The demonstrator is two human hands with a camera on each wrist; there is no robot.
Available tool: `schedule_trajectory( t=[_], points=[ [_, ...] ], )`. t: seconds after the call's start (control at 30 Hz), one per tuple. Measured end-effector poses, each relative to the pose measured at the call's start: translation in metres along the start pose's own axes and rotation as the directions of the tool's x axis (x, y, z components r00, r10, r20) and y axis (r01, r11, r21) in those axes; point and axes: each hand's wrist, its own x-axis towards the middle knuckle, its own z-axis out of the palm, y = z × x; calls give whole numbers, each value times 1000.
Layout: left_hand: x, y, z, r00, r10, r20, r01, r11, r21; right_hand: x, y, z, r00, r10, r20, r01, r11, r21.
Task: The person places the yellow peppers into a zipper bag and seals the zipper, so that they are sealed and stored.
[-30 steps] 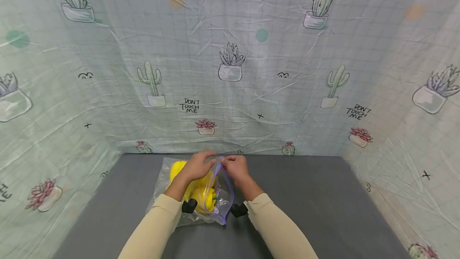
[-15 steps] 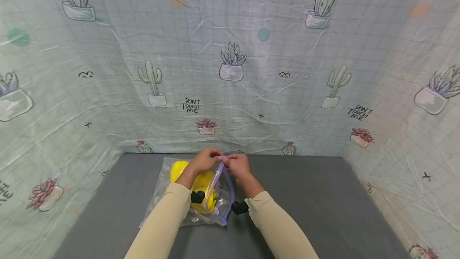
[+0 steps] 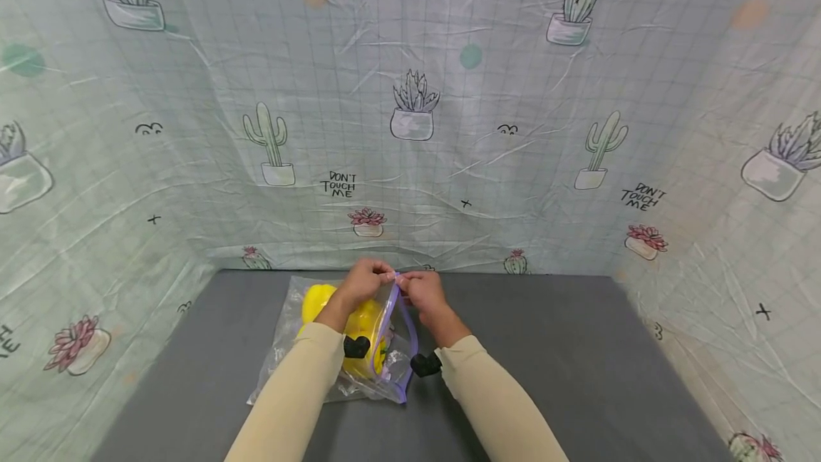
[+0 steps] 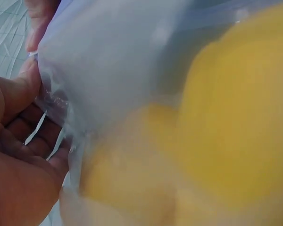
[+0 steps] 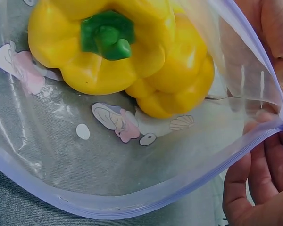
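A clear zip bag (image 3: pixel 282 355) with a purple seal lies on the table, its mouth gaping to the right. Inside are yellow bell peppers (image 5: pixel 99 70); a green stem shows on one. My left hand (image 3: pixel 364 284) pinches the far end of the seal between thumb and forefinger, as the left wrist view shows at the bag's edge (image 4: pixel 56 94). Right beside it, my right hand (image 3: pixel 423 292) pinches the same end of the purple seal (image 5: pixel 179 202). Its other fingers are loosely curled in the right wrist view. Sleeves and hands hide part of the peppers.
The grey table (image 3: pixel 545 362) extends on both sides of the bag. A cactus-printed sheet (image 3: pixel 474 155) hangs behind and along both sides. Black wrist mounts (image 3: pixel 425 364) sit under both wrists, close to the bag's mouth.
My left hand has moved right and slightly away from me, from over the bag to the seal's far end, and now pinches it. My right hand has kept its hold there.
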Motion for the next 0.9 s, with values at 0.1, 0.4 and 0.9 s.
schedule_trajectory(
  t=[0.1, 0.4, 0.9],
  points=[
    [0, 0, 4, 999, -20, -30, 19, 999, -25, 1, 0, -1, 1000, 17, -2, -17, 1000, -6],
    [3, 2, 13, 993, -52, -107, 43, 996, -82, -1, -4, 0, 999, 33, -28, -34, 999, -37],
    [7, 0, 20, 981, -106, -161, 84, 987, -138, -5, -6, 1, 998, 44, -53, -47, 997, -66]
  ],
)
